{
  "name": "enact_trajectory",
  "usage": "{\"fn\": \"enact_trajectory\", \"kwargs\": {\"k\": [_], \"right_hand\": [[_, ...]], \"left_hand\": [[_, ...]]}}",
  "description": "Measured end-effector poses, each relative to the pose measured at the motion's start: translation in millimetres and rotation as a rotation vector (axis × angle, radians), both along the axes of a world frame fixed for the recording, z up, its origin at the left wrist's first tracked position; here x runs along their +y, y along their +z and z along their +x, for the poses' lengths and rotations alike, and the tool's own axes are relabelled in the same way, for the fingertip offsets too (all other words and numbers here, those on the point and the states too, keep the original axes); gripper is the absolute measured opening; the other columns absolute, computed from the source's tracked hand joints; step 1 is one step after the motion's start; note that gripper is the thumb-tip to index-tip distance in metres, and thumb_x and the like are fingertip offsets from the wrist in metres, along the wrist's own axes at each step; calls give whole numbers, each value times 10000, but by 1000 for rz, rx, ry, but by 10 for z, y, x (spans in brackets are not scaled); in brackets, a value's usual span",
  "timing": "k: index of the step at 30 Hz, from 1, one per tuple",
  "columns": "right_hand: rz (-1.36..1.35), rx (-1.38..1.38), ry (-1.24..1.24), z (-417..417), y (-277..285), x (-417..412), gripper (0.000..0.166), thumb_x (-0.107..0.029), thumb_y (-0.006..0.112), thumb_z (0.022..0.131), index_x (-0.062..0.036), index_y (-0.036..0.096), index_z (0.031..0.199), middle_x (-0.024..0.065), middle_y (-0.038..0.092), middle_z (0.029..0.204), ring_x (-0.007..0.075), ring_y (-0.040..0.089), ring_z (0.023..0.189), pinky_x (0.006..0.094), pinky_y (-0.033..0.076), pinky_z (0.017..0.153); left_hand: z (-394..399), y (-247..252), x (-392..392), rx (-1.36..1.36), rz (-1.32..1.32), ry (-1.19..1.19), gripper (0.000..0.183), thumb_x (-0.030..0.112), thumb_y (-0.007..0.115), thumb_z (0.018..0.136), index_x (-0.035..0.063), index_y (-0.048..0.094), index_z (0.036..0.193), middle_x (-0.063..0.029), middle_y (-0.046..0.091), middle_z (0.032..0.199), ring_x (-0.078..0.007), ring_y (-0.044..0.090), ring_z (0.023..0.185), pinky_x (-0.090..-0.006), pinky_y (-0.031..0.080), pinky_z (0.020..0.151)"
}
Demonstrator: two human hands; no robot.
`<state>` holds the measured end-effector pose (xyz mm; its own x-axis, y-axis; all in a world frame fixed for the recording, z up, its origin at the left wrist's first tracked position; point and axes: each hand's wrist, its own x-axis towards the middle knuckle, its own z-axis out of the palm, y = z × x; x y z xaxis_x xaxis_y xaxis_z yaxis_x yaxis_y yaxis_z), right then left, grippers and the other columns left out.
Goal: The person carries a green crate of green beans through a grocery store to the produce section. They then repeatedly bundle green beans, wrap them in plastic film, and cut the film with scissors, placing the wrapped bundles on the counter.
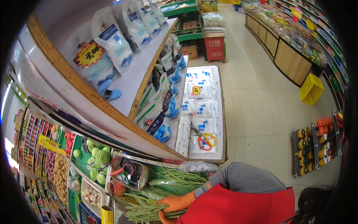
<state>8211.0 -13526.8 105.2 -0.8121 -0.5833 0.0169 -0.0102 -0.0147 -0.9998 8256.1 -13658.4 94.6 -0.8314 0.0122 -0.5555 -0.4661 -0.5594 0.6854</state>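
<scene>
My right hand (176, 202), in an orange glove, grips a bunch of long green beans (142, 212) near the bottom edge. Just below it shows an orange-gloved piece of my left hand (164, 217), mostly cut off by the frame; its fingers are by the beans. More long beans (181, 177) lie in the green bin beyond my wrist, some in clear plastic. A cut-open carton (143, 179) beside them holds orange-handled tools and dark items. Scissors (204, 140) with red and yellow handles lie on white packets. My grey sleeve and red apron fill the lower right.
A wooden-edged shelf (92, 98) with plastic bags rises at upper left. White packets (200, 107) cover a low stand. Cabbages (100, 158), potatoes (60, 170) and a garlic tray (92, 196) sit left. A yellow crate (311, 89) and jar rack (304, 151) stand right.
</scene>
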Motion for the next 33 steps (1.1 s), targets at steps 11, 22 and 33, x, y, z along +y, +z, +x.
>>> {"fn": "enact_trajectory", "kwargs": {"k": [11, 22, 33], "right_hand": [[-372, -857, -156, 14, -9, 397, 357, -188, 668, 832, 4, 589, 1121, 94, 644, 996, 200, 624, 867, 341, 516, 757], [-433, -903, -15, -39, -87, 448, 412, -60, 595, 842, -24, 530, 1247, 89, 628, 1114, 201, 620, 947, 342, 501, 829], [-276, -755, -137, -252, -274, 689, 387, -50, 629, 810, -17, 553, 1188, 83, 637, 1075, 196, 625, 936, 332, 506, 810]], "left_hand": [[319, -174, 97, 89, 164, 84, 534, 260, 512, 795, 23, 481, 1272, -139, 569, 1206, -295, 544, 1101, -428, 422, 956], [242, 5, 147, 208, 448, 165, 681, 143, 527, 724, 25, 368, 1376, -141, 468, 1345, -284, 519, 1157, -393, 426, 984], [-84, -174, 250, 58, 259, 24, 440, 152, 582, 849, 27, 493, 1261, -125, 591, 1185, -230, 613, 1020, -374, 521, 845]]}}
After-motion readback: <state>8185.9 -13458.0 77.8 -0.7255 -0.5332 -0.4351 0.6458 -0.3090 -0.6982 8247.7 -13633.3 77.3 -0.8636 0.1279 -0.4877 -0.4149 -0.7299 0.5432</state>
